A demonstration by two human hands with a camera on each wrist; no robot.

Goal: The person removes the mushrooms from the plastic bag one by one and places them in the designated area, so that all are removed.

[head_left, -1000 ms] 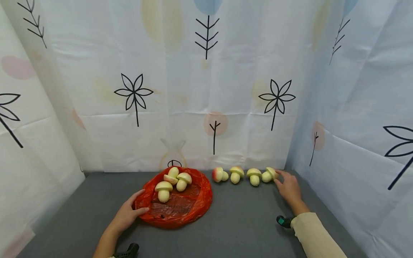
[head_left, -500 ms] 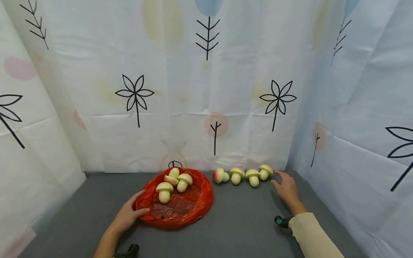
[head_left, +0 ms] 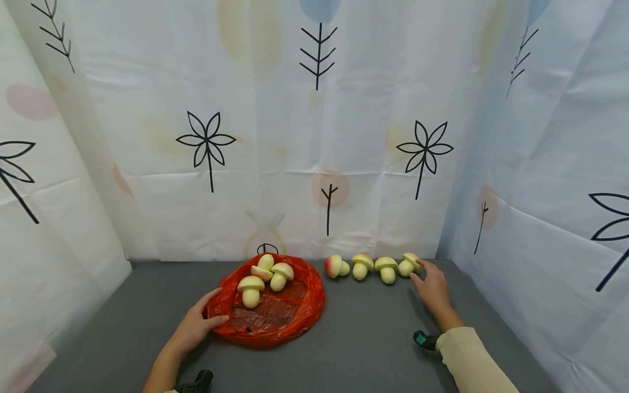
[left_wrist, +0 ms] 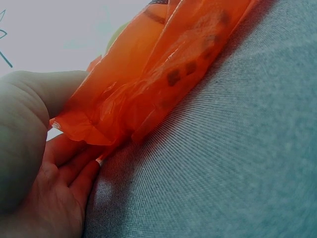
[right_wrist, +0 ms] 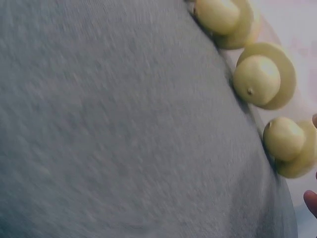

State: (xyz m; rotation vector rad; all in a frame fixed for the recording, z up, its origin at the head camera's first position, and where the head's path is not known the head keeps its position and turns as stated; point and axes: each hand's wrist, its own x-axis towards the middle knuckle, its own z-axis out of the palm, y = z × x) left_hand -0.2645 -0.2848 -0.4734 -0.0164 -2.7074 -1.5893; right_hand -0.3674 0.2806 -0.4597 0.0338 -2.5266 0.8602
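A red plastic bag [head_left: 314,305] lies spread on the table with its rim rolled open, and three pale-yellow toy mushrooms, one of them a toy mushroom [head_left: 251,299], rest inside. My left hand [head_left: 193,326] holds the bag's left edge; in the left wrist view the thumb [left_wrist: 64,91] lies over the thin red plastic [left_wrist: 148,79], the other fingers beneath. To the right, my right hand [head_left: 432,287] has its fingertips right at the cap of the rightmost toy mushroom [head_left: 407,266]. In the right wrist view, only fingertips [right_wrist: 311,201] show beside that mushroom [right_wrist: 287,141].
Left of that mushroom, three more stand in a row along the back: a red-tinged one on its side [head_left: 333,266], a second mushroom [head_left: 361,267] and a third [head_left: 386,269]. Patterned white cloth [head_left: 275,207] walls the grey table [head_left: 354,349] at the back and sides.
My right hand drew slightly off the rightmost mushroom, then came back to it. That mushroom stood straighter half a second ago and now tilts again. The left hand stays on the bag.
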